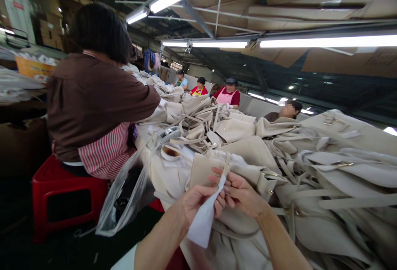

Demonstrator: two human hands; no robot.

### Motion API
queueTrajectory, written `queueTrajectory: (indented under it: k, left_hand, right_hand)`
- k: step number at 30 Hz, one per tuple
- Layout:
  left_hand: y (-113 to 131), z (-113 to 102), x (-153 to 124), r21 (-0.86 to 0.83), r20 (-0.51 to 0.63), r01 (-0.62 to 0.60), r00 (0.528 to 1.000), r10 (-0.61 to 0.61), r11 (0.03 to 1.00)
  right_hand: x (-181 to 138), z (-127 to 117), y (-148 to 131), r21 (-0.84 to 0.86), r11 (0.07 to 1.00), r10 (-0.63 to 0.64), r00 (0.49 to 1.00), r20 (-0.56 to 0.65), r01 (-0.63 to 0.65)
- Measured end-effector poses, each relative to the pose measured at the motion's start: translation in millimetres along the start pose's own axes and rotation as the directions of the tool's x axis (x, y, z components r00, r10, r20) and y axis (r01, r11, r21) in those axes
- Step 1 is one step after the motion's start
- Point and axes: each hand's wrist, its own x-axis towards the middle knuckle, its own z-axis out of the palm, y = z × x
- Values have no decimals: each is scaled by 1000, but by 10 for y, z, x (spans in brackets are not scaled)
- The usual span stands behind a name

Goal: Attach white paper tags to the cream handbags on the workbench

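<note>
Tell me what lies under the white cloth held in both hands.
Under the white cloth, pinched by the left hand and right hand, lies a beige bag on the heaped table. What sits beneath that bag is covered.

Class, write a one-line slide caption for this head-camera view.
Both hands, left hand and right hand, pinch a white cloth over piled beige bags.
</note>
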Motion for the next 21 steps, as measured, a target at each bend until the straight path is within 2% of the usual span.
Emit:
queueTrajectory:
  k: [4, 8, 12, 15, 17, 19, 20, 21]
  left_hand:
    - [30, -16, 12, -14, -27, -58, 998, 57, 998]
    - [29, -4, 15, -120, -34, 1, 999, -5, 993]
    - [30, 40, -7, -174, -44, 39, 998, -47, 984]
    - [13, 56, 12, -141, -60, 37, 997, -46, 989]
    - [-23, 41, 36, 12, -97, -47, 994, 48, 999]
    - [-59, 2, 33, 270, -89, -224, 963, 256, 936]
    - [-62, -30, 12, 412, -66, -324, 922, 382, 852]
    - [-50, -71, -23, 550, -40, -413, 855, 517, 726]
  right_hand:
    - [-49, -51, 43, 2, 999, -40, 997, -66, 40]
    - [-84, -36, 26, 6, 993, -119, 992, -33, 119]
    - [1, -2, 61, -93, 987, -143, 985, -100, 134]
    - [70, 59, 104, -236, 962, -180, 970, -161, 139]
    - [31, 106, 102, -435, 885, -254, 954, -159, 163]
    - [-118, 108, 68, -692, 690, -407, 904, -130, 212]
    - [-230, 76, 45, -799, 561, -508, 852, -127, 216]
    - [-359, 14, 22, -879, 440, -620, 770, -149, 185]
